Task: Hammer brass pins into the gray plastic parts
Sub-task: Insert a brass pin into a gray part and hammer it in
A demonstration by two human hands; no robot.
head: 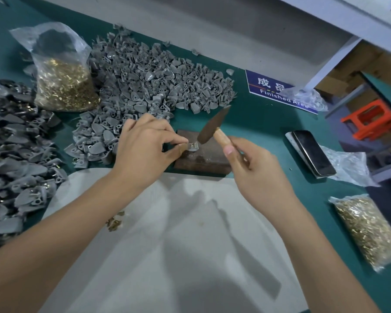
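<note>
From the head camera, the left hand pinches a gray plastic part between thumb and fingers, steadying it on a dark block that sits on the green table. The right hand curls its fingers round the wooden handle of a hammer, its head tilted just above the part, perhaps touching it. Loose gray parts lie heaped on the far left, beside a bag of brass pins.

Blue sign on table, "成品", "Finished Area" partly covered
</note>
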